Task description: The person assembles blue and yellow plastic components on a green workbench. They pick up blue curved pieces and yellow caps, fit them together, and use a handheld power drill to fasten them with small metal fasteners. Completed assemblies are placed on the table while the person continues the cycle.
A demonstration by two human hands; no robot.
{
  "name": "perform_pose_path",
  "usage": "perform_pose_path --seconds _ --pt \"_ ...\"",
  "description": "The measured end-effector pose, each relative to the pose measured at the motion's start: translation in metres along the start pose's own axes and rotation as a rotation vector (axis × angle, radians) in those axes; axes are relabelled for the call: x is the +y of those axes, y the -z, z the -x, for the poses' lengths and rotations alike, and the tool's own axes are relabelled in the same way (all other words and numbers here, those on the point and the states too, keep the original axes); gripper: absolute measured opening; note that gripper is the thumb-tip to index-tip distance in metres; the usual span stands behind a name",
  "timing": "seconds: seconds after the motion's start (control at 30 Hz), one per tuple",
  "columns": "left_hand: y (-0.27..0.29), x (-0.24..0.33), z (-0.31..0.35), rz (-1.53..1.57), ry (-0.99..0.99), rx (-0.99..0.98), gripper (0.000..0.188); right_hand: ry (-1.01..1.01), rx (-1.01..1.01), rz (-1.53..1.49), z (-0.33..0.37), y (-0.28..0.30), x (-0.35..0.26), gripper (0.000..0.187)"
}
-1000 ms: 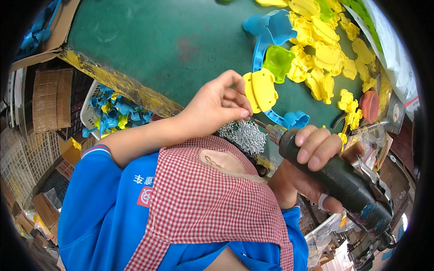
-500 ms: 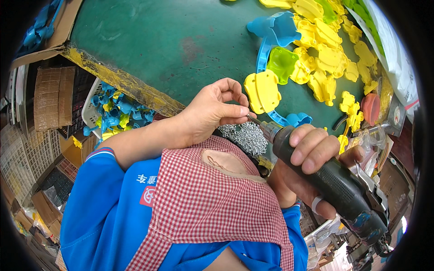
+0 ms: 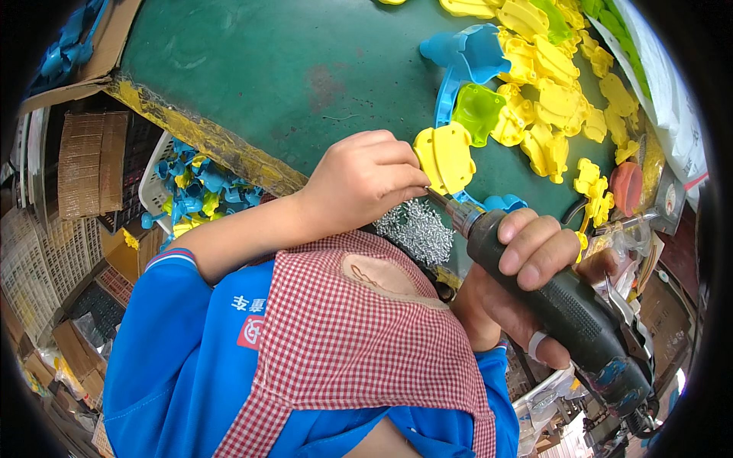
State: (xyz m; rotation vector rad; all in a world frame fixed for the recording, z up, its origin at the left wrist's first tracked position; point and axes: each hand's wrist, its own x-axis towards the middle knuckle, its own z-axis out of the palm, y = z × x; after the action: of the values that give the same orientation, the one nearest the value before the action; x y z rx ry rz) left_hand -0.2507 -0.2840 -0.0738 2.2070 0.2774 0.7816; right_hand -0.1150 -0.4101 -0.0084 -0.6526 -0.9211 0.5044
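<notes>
My right hand (image 3: 527, 267) is wrapped around a black electric screwdriver (image 3: 565, 305), whose bit points up and left. At the bit's tip the fingers of my left hand (image 3: 370, 175) are pinched together; whatever they hold is too small or hidden. Just below that hand lies a heap of small silver screws (image 3: 420, 233). A yellow plastic part (image 3: 444, 159) rests beyond the bit, over a blue plastic piece (image 3: 466, 57) with a curved arm. Beside it sits a light-green plastic part (image 3: 479, 113).
Many yellow plastic parts (image 3: 561, 103) spread over the right of the green table (image 3: 252, 84). A white bag (image 3: 664, 99) stands at the far right, near a red round object (image 3: 626, 187). At left are a crate of blue and yellow parts (image 3: 202, 187) and a cardboard box (image 3: 114, 57).
My left hand has turned, its back now facing up and its fingers curled closer at the bit tip. The screwdriver has shifted slightly right and down.
</notes>
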Motion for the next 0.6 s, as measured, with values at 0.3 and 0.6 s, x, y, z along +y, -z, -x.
perform_pose_path --seconds 0.3,0.6 --pt "0.001 -0.006 -0.013 -0.052 0.439 -0.062 0.065 0.103 -0.04 0.295 -0.006 -0.002 0.027 0.097" --pt "-0.045 -0.023 -0.027 0.12 0.632 -0.137 0.034 0.179 -0.115 0.309 -0.013 0.007 0.062 0.08"
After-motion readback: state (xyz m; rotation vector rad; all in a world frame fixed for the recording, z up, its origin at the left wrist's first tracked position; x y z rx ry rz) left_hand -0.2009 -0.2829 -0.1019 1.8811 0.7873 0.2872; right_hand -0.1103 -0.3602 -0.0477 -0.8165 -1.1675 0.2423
